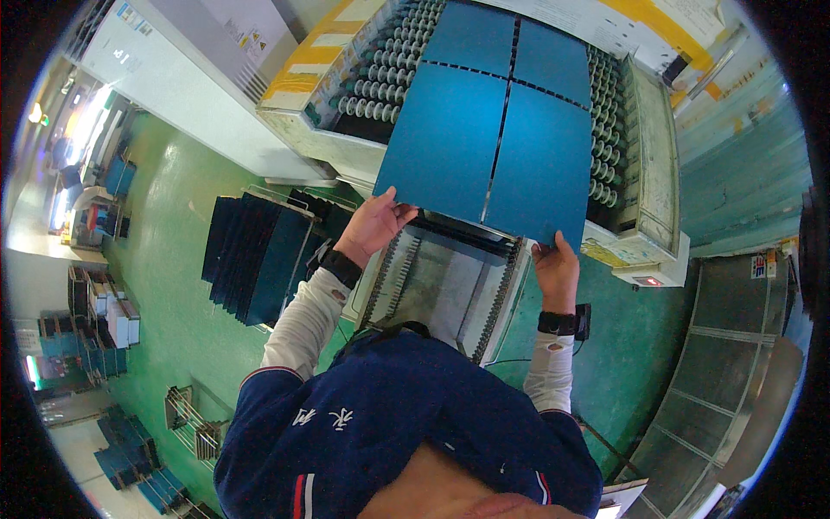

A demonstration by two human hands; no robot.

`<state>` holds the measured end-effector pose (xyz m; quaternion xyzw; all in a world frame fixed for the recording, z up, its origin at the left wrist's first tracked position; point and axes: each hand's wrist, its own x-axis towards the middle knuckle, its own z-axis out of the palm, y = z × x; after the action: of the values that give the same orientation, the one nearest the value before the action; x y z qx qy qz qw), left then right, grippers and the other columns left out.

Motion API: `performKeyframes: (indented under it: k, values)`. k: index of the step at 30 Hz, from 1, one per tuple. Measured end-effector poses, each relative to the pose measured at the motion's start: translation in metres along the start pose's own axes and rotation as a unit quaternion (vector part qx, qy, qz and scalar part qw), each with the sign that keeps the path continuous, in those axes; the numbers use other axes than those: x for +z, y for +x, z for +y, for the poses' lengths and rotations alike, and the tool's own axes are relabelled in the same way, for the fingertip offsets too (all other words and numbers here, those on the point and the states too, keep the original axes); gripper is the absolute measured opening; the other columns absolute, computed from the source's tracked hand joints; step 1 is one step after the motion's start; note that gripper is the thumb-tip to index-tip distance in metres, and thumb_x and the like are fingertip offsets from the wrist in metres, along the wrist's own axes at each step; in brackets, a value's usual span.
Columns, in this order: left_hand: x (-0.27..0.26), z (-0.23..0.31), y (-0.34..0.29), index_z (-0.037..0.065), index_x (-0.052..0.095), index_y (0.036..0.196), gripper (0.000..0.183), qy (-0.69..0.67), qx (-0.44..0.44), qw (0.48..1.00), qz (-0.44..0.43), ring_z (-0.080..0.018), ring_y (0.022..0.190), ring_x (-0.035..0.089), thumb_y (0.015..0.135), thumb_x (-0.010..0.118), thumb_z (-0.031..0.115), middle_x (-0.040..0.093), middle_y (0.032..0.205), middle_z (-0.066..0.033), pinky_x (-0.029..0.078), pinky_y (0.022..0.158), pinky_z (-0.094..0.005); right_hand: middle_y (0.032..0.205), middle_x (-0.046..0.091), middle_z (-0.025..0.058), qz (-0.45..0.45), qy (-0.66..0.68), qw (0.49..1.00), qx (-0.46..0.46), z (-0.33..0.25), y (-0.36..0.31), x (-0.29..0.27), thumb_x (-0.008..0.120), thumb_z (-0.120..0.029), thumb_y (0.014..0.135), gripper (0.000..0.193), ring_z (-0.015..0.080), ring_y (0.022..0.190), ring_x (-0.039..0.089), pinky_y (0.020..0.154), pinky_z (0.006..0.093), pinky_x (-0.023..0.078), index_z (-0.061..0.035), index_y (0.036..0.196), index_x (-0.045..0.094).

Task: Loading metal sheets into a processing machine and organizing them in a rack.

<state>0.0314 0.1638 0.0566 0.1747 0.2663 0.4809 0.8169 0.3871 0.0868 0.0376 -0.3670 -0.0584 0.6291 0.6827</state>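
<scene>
Flat blue boards lie close together on a roller conveyor, split by narrow dark seams. My left hand (374, 227) is at the near left corner of the left front board (445, 143), fingertips on its edge. My right hand (556, 270) has its thumb and fingers at the near edge of the right front board (546, 160), by its outer corner. Both hands are closed on the edges; fingers under the boards are hidden. Two more boards, a left rear board (469, 39) and a right rear board (553, 60), lie farther in.
White roller wheels (372, 110) flank the boards inside the conveyor frame (653, 173). Below the near edge stands a toothed metal rack (432, 281). Dark panels (255, 255) stand in a rack at left on the green floor (169, 251). A grey panelled unit (722, 346) stands at right.
</scene>
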Motion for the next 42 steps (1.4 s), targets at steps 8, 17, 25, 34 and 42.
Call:
performKeyframes:
  k: [8, 17, 25, 34, 42]
  values:
    - [-0.001, 0.003, 0.005, 0.005, 0.055, 0.108, 0.022, -0.007, -0.008, 1.000, -0.005, -0.0216, 0.093, 0.060, 0.094, 0.054, 0.022, 0.062, 0.103, -0.0088, 0.051, 0.085, -0.0359, 0.095, 0.065, 0.0046, -0.013, -0.002, 1.000, 0.004, -0.002, 0.005, 0.000, 0.059, -0.014, 0.088, 0.012, 0.0214, 0.081, 0.062, 0.067, 0.0341, 0.052, -0.0098, 0.100, 0.060]
    - [0.005, 0.006, 0.010, 0.005, 0.054, 0.106, 0.020, -0.006, 0.001, 1.000, 0.004, -0.0222, 0.094, 0.060, 0.093, 0.055, 0.021, 0.062, 0.103, -0.0092, 0.051, 0.086, -0.0362, 0.094, 0.066, 0.0072, -0.001, 0.005, 1.000, -0.007, -0.002, 0.011, -0.001, 0.059, -0.013, 0.087, 0.011, 0.0266, 0.082, 0.064, 0.070, 0.0392, 0.053, -0.0071, 0.096, 0.060]
    - [-0.005, 0.001, 0.018, 0.005, 0.055, 0.105, 0.018, -0.012, 0.022, 1.000, -0.003, -0.0250, 0.096, 0.060, 0.093, 0.055, 0.019, 0.062, 0.105, -0.0100, 0.050, 0.088, -0.0374, 0.090, 0.063, 0.0094, 0.001, -0.011, 1.000, -0.011, -0.003, 0.014, -0.007, 0.059, -0.015, 0.088, 0.009, 0.0274, 0.085, 0.063, 0.073, 0.0400, 0.052, -0.0062, 0.087, 0.056]
    - [-0.031, -0.002, 0.011, 0.007, 0.051, 0.117, 0.027, 0.000, 0.021, 1.000, -0.020, -0.0290, 0.110, 0.055, 0.093, 0.053, 0.019, 0.056, 0.118, -0.0137, 0.047, 0.092, -0.0386, 0.107, 0.064, 0.0111, -0.045, -0.223, 0.973, 0.036, 0.031, 0.005, -0.007, 0.058, -0.025, 0.090, 0.029, 0.0221, 0.093, 0.063, 0.080, 0.0347, 0.050, -0.0029, 0.109, 0.059]
    - [-0.098, -0.032, -0.032, 0.006, 0.039, 0.132, 0.043, 0.020, -0.019, 0.995, 0.096, -0.0281, 0.108, 0.055, 0.094, 0.051, 0.023, 0.054, 0.120, -0.0155, 0.046, 0.093, -0.0391, 0.109, 0.063, 0.0123, -0.157, -0.705, 0.660, -0.209, 0.147, 0.056, -0.081, 0.063, -0.029, 0.080, 0.039, 0.0307, 0.100, 0.059, 0.087, 0.0378, 0.046, -0.0048, 0.111, 0.061]
